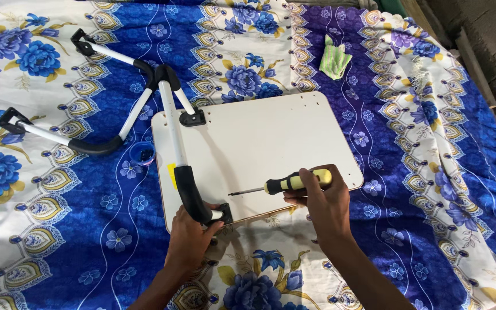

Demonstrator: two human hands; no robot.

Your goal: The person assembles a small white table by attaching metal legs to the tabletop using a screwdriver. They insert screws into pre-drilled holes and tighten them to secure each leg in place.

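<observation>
Left hand (pixel 193 232) pinching leg bracket (pixel 223 214) on board (pixel 271 143); right hand (pixel 324 201) gripping screwdriver (pixel 294 182).

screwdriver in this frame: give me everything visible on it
The screwdriver has a yellow-and-black handle and a thin bare metal shaft. It lies nearly level just above the white board, tip pointing toward the left. The right hand grips the handle; the tip touches nothing I can make out.
</observation>
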